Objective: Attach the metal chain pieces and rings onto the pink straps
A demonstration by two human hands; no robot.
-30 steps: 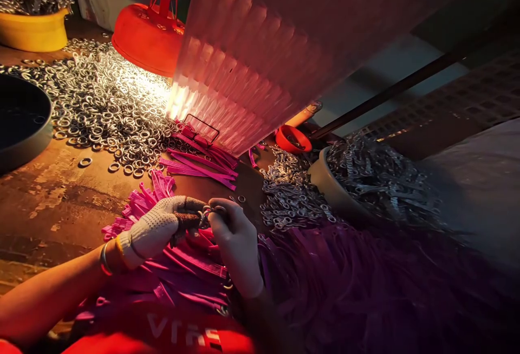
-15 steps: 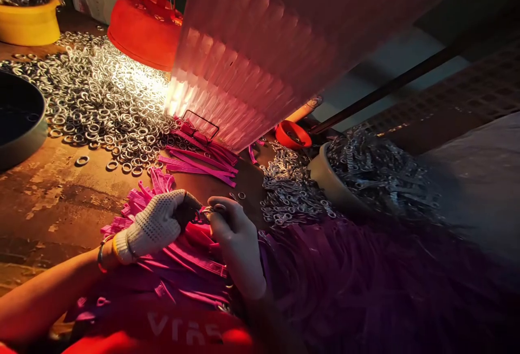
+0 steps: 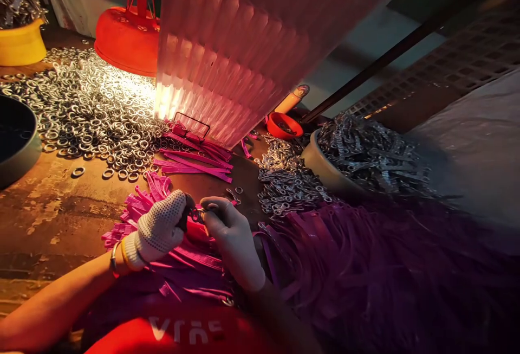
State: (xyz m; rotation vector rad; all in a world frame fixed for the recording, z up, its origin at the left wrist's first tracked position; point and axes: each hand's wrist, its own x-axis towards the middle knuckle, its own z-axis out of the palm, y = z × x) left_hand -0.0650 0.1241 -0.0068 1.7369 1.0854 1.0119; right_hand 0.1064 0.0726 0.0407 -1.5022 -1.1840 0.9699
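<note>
My left hand (image 3: 162, 227), in a dotted white glove with dark fingertips, is closed around a small metal piece (image 3: 195, 214). Facing it, my right hand (image 3: 231, 235) wears a pale glove and pinches the other side of the metal, near a ring (image 3: 211, 207). The fingertips of both hands nearly meet, and their exact grip is partly hidden. Pink straps (image 3: 179, 253) lie beneath the hands. A heap of metal rings (image 3: 101, 110) is beyond my left hand, and a pile of metal clasps (image 3: 284, 180) lies beyond my right.
A red lamp (image 3: 128, 39) hangs over the rings beside a corrugated translucent sheet (image 3: 219, 56). At the left are a dark round container (image 3: 24, 153) and a yellow tub (image 3: 24, 45). On the right, a beige basin (image 3: 325, 167) holds metal pieces near purple straps (image 3: 345, 262).
The camera view has shifted a little. Both hands still meet at the metal piece, with more of it showing between the fingertips. A small piece has appeared near the loose rings beyond my right hand.
</note>
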